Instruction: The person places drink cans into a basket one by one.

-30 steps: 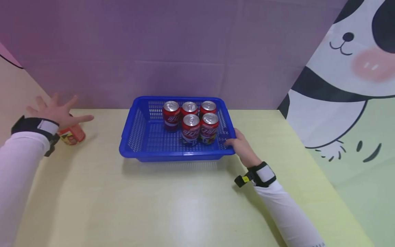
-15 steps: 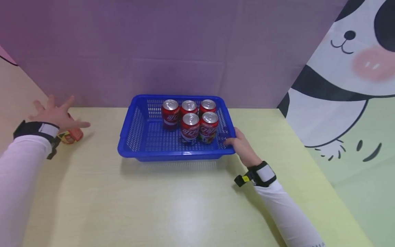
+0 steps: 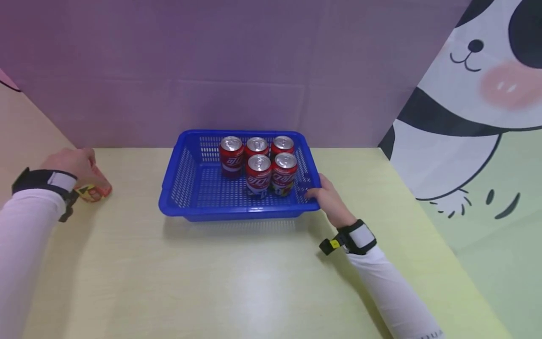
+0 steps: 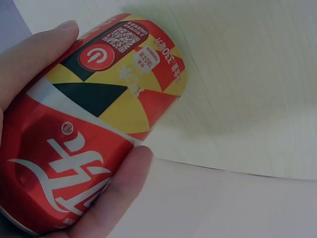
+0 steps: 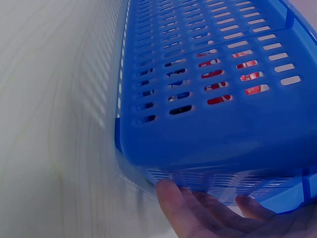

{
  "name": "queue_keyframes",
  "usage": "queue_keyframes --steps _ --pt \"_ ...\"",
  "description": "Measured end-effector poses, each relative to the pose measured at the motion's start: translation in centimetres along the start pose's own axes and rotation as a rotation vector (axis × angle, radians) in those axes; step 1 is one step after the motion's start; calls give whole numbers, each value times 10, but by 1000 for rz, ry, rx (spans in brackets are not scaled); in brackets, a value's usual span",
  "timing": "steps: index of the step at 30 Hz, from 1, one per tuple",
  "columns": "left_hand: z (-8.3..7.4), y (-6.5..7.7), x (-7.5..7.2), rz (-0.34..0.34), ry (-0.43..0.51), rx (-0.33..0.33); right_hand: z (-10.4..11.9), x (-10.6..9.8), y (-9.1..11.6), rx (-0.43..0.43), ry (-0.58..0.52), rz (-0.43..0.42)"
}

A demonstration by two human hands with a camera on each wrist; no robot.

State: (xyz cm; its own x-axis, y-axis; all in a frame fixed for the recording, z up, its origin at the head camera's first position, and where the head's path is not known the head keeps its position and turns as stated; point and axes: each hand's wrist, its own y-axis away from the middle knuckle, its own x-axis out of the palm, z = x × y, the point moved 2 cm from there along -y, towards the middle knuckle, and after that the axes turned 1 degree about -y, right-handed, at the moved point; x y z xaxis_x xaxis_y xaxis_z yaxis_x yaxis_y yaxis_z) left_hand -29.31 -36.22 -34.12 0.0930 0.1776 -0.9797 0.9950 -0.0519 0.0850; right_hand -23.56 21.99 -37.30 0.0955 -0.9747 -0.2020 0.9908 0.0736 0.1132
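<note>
At the table's far left, my left hand [image 3: 74, 165] grips a red soda can [image 3: 94, 192]. In the left wrist view, thumb and fingers lie on opposite sides of that can [image 4: 94, 114], which has a red, yellow and dark green print. My right hand [image 3: 333, 202] holds the right front corner of a blue plastic basket [image 3: 237, 213], its thumb over the rim. The right wrist view shows its fingers [image 5: 173, 201] against the basket's end wall [image 5: 208, 139]. Several red soda cans [image 3: 258, 174] stand upright in the basket's right half.
The pale wooden table [image 3: 203, 282] lies under everything. A purple wall covering [image 3: 237, 61] rises behind the basket. To the right is a wall with a panda picture [image 3: 474, 94], and a pale wall [image 3: 25, 127] borders the left side.
My left hand, spread above the lone can before, has closed its fingers round it. The right hand keeps its hold on the basket, and the cans inside stand as before.
</note>
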Motion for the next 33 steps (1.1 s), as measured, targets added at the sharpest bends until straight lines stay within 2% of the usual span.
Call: queue_keyframes --steps 5,12,16,21,23,26,30,33 --pt "0 1 -2 -25 2 27 1 0 -1 3 4 0" --pt "-5 2 -4 -37 5 17 0 -1 -1 5 -4 -2" --pt "-7 1 -2 -53 -11 57 0 0 1 4 -4 -8" --pt "-18 21 -2 -110 -50 147 0 3 -2 2 9 7" --pt "-27 31 -5 -152 -40 157 1 3 -3 6 20 8" --pt "-47 42 -20 -244 1 159 2 0 -4 13 28 1" --pt "-83 53 -57 -426 28 183 1 -1 -2 10 25 0" --pt "-114 60 -82 -515 18 225 -1 -2 -1 8 17 2"
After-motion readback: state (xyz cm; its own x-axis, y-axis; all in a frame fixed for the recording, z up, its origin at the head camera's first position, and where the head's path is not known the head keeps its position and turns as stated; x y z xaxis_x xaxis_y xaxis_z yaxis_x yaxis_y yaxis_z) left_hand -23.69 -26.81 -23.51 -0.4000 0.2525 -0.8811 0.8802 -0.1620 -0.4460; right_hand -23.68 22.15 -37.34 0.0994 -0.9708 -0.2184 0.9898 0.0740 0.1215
